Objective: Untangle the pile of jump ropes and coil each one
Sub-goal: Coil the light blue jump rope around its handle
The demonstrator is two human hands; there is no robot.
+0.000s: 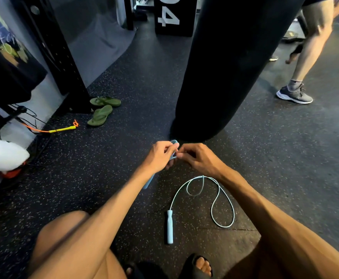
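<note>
A light blue jump rope lies partly on the speckled black floor: one handle (170, 226) lies flat between my knees, and its thin cord (223, 208) loops to the right of it. My left hand (160, 156) grips a small bundle of the blue cord, and the second blue handle (149, 181) hangs below that hand. My right hand (199, 158) pinches the cord right beside the left fingers. A second rope with a yellow handle (63, 129) and orange cord lies on the floor at the far left.
A large black punching bag (225, 67) hangs just beyond my hands. A pair of green flip-flops (102, 109) lies at the left by a black rack post. Another person's leg and grey sneaker (295, 94) are at the right. A white bag (3, 155) sits at the left edge.
</note>
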